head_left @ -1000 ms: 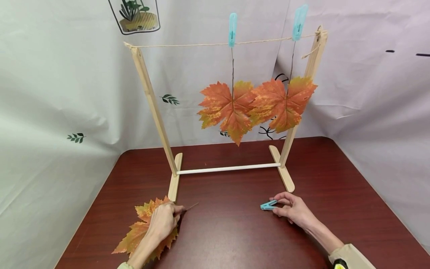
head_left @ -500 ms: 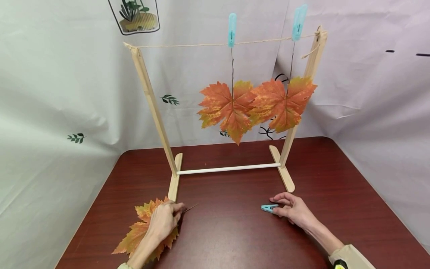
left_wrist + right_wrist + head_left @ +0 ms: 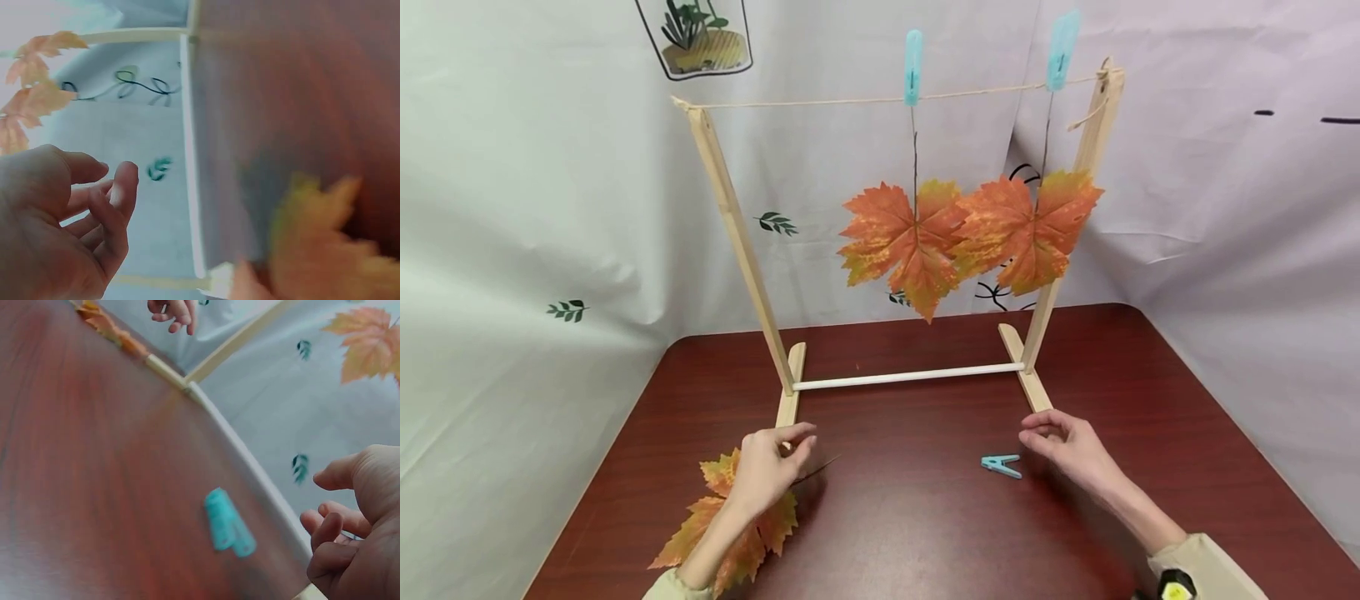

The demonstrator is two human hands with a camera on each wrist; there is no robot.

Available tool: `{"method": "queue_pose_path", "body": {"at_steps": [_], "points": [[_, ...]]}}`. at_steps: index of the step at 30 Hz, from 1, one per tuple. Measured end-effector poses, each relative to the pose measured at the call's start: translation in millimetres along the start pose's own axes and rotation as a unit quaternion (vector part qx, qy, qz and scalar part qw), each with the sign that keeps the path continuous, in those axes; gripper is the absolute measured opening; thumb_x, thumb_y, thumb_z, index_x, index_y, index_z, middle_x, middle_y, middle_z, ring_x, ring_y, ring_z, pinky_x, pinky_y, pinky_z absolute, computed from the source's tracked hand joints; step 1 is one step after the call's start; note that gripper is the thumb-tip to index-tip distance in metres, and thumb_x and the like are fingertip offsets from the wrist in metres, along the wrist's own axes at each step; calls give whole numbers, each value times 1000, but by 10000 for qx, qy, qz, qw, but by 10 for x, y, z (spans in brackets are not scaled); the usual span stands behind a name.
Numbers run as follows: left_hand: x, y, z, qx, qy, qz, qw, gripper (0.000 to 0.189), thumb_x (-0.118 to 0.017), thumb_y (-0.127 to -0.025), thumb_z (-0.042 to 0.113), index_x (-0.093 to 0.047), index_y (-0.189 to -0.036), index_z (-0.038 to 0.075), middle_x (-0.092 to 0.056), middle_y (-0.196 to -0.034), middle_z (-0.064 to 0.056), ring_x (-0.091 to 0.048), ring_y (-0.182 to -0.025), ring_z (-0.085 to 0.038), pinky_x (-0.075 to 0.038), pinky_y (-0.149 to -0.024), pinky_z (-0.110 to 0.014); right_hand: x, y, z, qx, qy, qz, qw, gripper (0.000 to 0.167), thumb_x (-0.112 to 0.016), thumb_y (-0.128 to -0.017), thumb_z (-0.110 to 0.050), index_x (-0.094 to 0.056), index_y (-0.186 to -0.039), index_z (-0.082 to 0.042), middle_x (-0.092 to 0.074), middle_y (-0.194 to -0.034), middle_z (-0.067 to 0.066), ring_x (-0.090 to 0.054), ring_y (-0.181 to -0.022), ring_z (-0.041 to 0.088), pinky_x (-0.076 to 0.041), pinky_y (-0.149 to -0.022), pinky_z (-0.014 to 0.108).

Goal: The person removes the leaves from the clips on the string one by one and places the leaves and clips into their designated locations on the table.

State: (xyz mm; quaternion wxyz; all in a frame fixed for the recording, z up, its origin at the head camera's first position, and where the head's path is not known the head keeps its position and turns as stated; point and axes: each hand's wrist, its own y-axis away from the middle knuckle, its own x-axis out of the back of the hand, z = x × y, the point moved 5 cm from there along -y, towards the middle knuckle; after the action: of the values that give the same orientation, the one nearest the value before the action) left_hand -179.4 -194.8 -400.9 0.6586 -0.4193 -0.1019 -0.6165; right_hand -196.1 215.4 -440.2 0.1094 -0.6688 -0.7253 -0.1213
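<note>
An orange-yellow artificial maple leaf point(image 3: 700, 529) lies on the table at the front left, its thin stem pointing right. My left hand point(image 3: 767, 471) is over it with nothing between the loosely bent fingers; thumb and index finger are apart in the left wrist view. A light-blue clothespin point(image 3: 1000, 465) rests on the table at centre right. Just right of it, my right hand point(image 3: 1071, 450) is raised, its fingers relaxed and holding nothing. Two more leaves, a left one point(image 3: 910, 242) and a right one point(image 3: 1030, 229), hang by their stems from blue clothespins on the string.
Behind the hands stands a wooden frame with a left post point(image 3: 730, 225), a right post point(image 3: 1093, 133), a white bottom rod point(image 3: 910, 377) and a string point(image 3: 805, 102) between the post tops. The dark red table point(image 3: 895, 525) backs onto a white patterned cloth point(image 3: 587, 167).
My left hand has let go of the leaf's stem and lifted. My right hand has released the clothespin onto the table and drawn back up and right.
</note>
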Motion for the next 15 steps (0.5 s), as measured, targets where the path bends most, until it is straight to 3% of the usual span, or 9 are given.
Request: {"method": "queue_pose_path", "body": {"at_steps": [3, 10, 15], "points": [[61, -113, 108, 5, 285, 43, 9996, 14, -73, -86, 0, -79, -99, 5, -61, -57, 10, -48, -39, 2, -31, -32, -18, 77, -34, -179, 220, 86, -49, 9997, 29, -72, -92, -10, -64, -113, 8, -68, -95, 12, -60, -74, 16, -48, -61, 26], [166, -445, 357, 311, 1197, -13, 9923, 10, -70, -91, 1, -77, -98, 1, -72, -75, -6, -66, -50, -18, -38, -36, -20, 235, -144, -617, 635, 228, -185, 9976, 27, -72, -93, -12, -64, -112, 5, -63, -77, -1, -51, -60, 11, -38, -47, 26], [240, -655, 540, 236, 1650, 113, 9859, 11, -69, -93, 3, -75, -101, 3, -72, -80, -12, -67, -53, -17, -39, -37, -22, 306, -220, -914, 880, 311, -324, 9951, 26, -72, -93, -13, -64, -112, 3, -61, -74, -2, -54, -62, 12, -42, -49, 26]]}}
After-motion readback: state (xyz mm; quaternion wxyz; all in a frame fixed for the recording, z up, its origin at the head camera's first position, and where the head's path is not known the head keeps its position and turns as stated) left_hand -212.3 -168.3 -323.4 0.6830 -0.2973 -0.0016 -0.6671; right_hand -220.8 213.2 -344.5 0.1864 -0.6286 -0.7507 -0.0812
